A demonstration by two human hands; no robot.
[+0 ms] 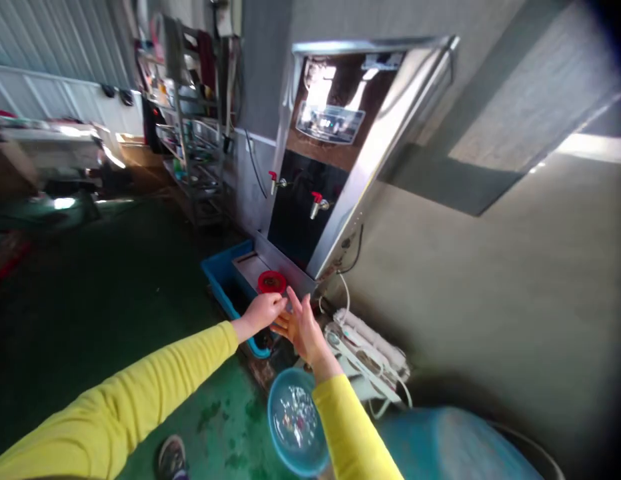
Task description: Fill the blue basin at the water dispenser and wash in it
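Observation:
My left hand (264,311) is closed, its fingers curled in beside a red round lid or dish (271,282) on the ledge of a metal water dispenser (335,220). Whether it grips anything I cannot make out. Close on its right, my right hand (301,327) has its fingers spread and holds nothing visible. Two red-handled taps stick out of the dispenser above the hands. Beneath the ledge stands a blue tub (219,283). A light blue basin (277,437) with shiny water in it sits below my right forearm.
White filter tubes and hoses (370,353) lie by the wall at the right. A large blue barrel (460,447) fills the lower right. A loaded metal rack (183,127) stands at the back left. My shoe (172,459) shows on the wet green floor.

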